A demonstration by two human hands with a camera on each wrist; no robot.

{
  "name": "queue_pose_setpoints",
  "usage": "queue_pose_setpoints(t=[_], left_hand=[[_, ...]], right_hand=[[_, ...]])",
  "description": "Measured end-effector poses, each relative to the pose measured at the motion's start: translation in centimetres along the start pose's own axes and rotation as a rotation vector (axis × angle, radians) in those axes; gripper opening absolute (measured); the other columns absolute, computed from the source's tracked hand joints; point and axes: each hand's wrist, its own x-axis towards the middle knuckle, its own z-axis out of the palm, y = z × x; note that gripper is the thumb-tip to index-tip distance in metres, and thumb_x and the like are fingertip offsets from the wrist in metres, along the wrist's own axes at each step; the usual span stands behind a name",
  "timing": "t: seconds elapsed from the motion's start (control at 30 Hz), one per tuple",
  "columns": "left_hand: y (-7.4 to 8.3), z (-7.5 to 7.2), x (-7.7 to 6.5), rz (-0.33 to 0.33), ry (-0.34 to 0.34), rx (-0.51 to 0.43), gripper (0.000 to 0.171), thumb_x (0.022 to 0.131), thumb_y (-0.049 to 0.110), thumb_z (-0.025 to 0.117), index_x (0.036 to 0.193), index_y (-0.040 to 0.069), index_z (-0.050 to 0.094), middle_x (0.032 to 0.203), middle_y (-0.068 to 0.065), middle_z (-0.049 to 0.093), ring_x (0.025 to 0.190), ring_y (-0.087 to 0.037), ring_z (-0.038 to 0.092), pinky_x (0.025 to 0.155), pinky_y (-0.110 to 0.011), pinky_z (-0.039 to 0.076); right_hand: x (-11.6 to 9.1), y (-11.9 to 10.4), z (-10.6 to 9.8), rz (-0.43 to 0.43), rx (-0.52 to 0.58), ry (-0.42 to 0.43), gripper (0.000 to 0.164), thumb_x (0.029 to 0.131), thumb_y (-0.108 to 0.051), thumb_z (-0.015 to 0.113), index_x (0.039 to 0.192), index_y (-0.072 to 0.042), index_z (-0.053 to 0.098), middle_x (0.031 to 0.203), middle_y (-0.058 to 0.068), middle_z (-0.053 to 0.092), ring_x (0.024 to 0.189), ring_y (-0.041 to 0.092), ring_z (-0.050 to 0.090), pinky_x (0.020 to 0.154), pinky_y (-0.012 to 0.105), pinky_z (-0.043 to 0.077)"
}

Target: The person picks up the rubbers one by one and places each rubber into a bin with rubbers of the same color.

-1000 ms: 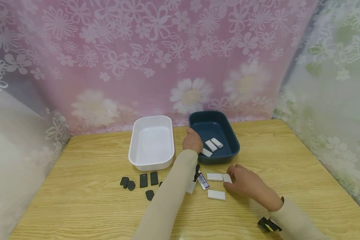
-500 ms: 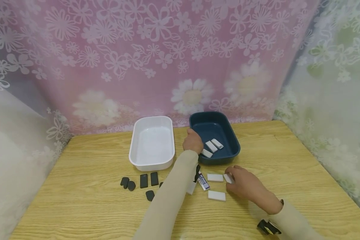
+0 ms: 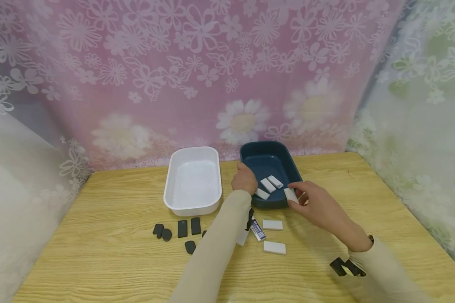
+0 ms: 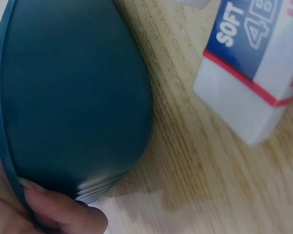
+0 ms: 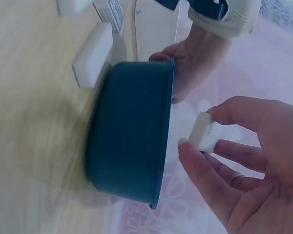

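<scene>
My left hand [image 3: 244,179] grips the left rim of a dark blue basin [image 3: 274,203]; in the left wrist view the fingers [image 4: 63,207] curl over its edge. Thumb and fingers of my right hand [image 3: 320,207] pinch a white eraser [image 5: 201,131] at the basin's near right rim, and the right wrist view has it above the opening. Inside the basin lie three white erasers, one of them [image 3: 267,185] in the middle. In front of it on the table are two bare white erasers [image 3: 272,224] and a "SOFT 4B" eraser [image 4: 254,63] in a blue sleeve.
A white basin [image 3: 192,211] stands left of the blue one. Several small black pieces [image 3: 182,228] lie before it, some partly behind my left forearm [image 3: 216,248]. Another white block [image 3: 242,237] shows beside that sleeve. A floral curtain [image 3: 227,84] hangs behind the table.
My right hand has lifted the white eraser off the table and carried it up to the blue basin's near right rim. My left hand has stayed on the basin.
</scene>
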Motion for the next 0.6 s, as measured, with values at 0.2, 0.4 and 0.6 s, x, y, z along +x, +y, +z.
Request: queue_pose_setpoints(t=[0.2,0.4,0.6], left_hand=[[0.0,-0.1,-0.2,0.004,-0.003,0.006,0.045,0.087,0.018,0.068,0.117,0.002,0.038,0.081,-0.014,0.067,0.075,-0.026,0.068,0.065,-0.039,0.054],[-0.1,-0.3,-0.2,0.005,0.009,0.029,0.045,0.086,0.019,0.069,0.116,0.002,0.039,0.084,-0.013,0.069,0.077,-0.026,0.068,0.066,-0.039,0.055],[0.2,-0.4,-0.2,0.005,0.019,0.041,0.042,0.086,0.019,0.069,0.114,0.003,0.040,0.080,-0.012,0.068,0.075,-0.025,0.068,0.064,-0.038,0.054]], right_hand=[[3.2,1.3,-0.3,-0.017,0.015,0.025,0.039,0.090,-0.013,0.067,0.124,0.001,0.057,0.094,0.009,0.059,0.074,0.016,0.059,0.065,0.035,0.050],[7.1,3.3,-0.1,-0.012,-0.039,0.004,0.042,0.093,-0.013,0.063,0.129,0.004,0.052,0.102,0.016,0.058,0.083,0.024,0.059,0.072,0.042,0.050],[9.8,4.6,0.7,-0.014,-0.151,-0.038,0.042,0.093,-0.013,0.062,0.130,0.004,0.052,0.104,0.021,0.058,0.086,0.030,0.059,0.073,0.046,0.049]])
